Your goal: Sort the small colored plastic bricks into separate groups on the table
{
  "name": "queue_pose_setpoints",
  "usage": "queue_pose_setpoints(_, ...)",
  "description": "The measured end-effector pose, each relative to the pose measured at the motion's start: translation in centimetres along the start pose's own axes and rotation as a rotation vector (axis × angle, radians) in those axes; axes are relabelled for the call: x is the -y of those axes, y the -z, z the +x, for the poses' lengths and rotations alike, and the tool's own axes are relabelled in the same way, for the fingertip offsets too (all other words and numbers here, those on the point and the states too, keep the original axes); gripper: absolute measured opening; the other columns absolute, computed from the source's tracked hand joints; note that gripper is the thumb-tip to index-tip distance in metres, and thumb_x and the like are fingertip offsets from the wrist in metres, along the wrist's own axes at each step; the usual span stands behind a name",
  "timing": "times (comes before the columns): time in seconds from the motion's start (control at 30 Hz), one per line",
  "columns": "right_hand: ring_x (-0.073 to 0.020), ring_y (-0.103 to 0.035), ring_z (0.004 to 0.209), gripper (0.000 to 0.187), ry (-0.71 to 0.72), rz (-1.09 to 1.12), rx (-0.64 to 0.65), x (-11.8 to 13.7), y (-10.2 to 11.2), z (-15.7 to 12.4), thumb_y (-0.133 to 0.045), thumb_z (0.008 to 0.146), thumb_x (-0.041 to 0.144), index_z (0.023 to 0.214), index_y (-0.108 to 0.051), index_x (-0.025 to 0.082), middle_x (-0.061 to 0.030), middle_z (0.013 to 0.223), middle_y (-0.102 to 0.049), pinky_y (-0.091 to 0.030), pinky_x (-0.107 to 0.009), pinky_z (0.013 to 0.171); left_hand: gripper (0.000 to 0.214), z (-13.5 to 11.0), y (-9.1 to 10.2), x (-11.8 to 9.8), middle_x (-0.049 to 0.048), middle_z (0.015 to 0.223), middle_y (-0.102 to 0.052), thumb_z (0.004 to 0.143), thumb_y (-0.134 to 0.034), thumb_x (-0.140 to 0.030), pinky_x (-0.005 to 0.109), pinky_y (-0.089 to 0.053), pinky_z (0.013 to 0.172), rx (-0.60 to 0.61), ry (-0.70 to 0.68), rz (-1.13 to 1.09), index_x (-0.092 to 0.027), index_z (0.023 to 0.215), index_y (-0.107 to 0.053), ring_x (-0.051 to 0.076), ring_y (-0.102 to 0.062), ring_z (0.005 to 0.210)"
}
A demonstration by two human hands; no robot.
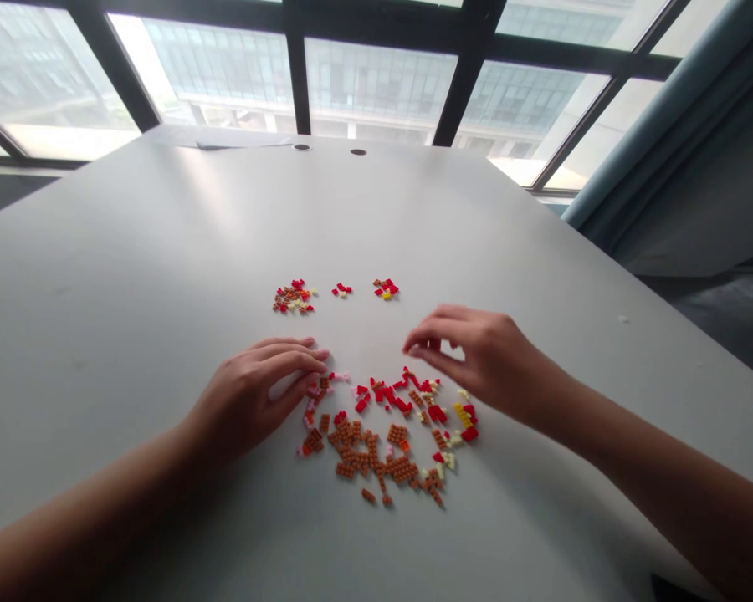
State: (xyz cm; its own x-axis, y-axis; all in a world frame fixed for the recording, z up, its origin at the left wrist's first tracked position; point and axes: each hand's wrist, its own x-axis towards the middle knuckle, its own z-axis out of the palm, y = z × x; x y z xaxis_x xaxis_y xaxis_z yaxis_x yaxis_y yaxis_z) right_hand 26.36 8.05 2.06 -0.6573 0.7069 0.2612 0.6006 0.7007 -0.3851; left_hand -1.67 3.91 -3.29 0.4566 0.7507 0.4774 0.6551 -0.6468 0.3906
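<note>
Hands curve open, holding nothing visible: left hand (257, 403) at the edge of the bricks (376, 443), right hand (480, 364) just above them; three small heaps (294, 296) lie beyond, seemingly sorted apart.

Daylight from windows (376, 84), tabletop (181, 192) glare, soft shadows, bowed edges

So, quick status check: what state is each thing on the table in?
Left hand: open, curved, at the bricks' edge.
Right hand: raised above the bricks, fingers curled; unclear if holding anything.
Loose mini bricks: scattered in a wide spread.
Three small brick clusters: separate, beyond the spread.
</note>
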Motion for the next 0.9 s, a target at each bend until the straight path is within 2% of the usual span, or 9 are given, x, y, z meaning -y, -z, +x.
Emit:
queue_pose_setpoints(0.07, -0.0126, -0.063, 0.065, 0.006, -0.071, -0.064, -0.108, -2.2, -0.3, 1.4, -0.067, 0.085, 0.014, 0.084, -0.073, 0.016, -0.0053, 0.084, -0.070, -0.050, -0.024, 0.068, 0.016, 0.0, 0.0, 0.0, 0.0005, 0.103, -0.076, 0.092, -0.056, -0.025, 0.031, -0.057, 0.091, -0.001, -0.005, 0.002, -0.024, 0.097, -0.071, 0.019, -0.070, 0.103)
queue_pose_setpoints(0.23, -0.0138, -0.065, 0.064, 0.008, -0.149, -0.061, -0.154, -5.7, -2.3, 4.2, -0.069, 0.079, 0.011, 0.079, -0.075, 0.018, -0.0046, 0.082, -0.072, -0.052, -0.027, 0.069, 0.016, 0.1, 0.0, 0.0, 0.0008, 0.104, -0.076, 0.092, -0.055, -0.025, 0.031, -0.057, 0.090, -0.006, -0.013, 0.005, -0.023, 0.097, -0.070, 0.019, -0.070, 0.104)
queue_pose_setpoints(0.37, -0.0159, -0.066, 0.068, 0.006, -0.209, -0.035, -0.213, -6.2, -3.2, 5.0, -0.072, 0.078, 0.016, 0.083, -0.076, 0.017, -0.0055, 0.081, -0.074, -0.053, -0.029, 0.074, 0.016, 0.1, 0.0, -0.1, 0.0010, 0.103, -0.076, 0.093, -0.055, -0.025, 0.030, -0.057, 0.090, -0.006, -0.011, 0.005, -0.023, 0.097, -0.070, 0.019, -0.070, 0.104)
queue_pose_setpoints(0.5, -0.0175, -0.071, 0.074, 0.011, -0.315, 0.030, -0.269, -6.5, -2.9, 5.0, -0.071, 0.080, 0.022, 0.089, -0.076, 0.017, -0.0055, 0.085, -0.077, -0.055, -0.029, 0.077, 0.016, 0.1, 0.1, -0.2, 0.0007, 0.103, -0.076, 0.093, -0.055, -0.024, 0.030, -0.057, 0.091, -0.001, -0.001, -0.002, -0.023, 0.096, -0.070, 0.019, -0.070, 0.104)
queue_pose_setpoints(0.73, -0.0176, -0.075, 0.082, 0.019, -0.439, 0.144, -0.191, -7.4, -2.5, 4.5, -0.063, 0.082, 0.017, 0.094, -0.077, 0.019, -0.0019, 0.082, -0.079, -0.057, -0.027, 0.081, 0.016, 0.2, 0.1, -0.2, 0.0017, 0.102, -0.077, 0.092, -0.055, -0.026, 0.030, -0.057, 0.090, -0.003, 0.006, -0.011, -0.023, 0.095, -0.071, 0.019, -0.070, 0.103)
queue_pose_setpoints(0.9, -0.0172, -0.073, 0.078, 0.015, -0.443, 0.129, -0.199, -7.5, -2.5, 4.8, -0.070, 0.076, 0.022, 0.089, -0.076, 0.019, -0.0025, 0.086, -0.079, -0.056, -0.027, 0.077, 0.017, 0.3, 0.1, -0.2, 0.0023, 0.102, -0.077, 0.092, -0.055, -0.026, 0.031, -0.058, 0.090, -0.004, 0.011, -0.013, -0.023, 0.095, -0.072, 0.020, -0.070, 0.103)
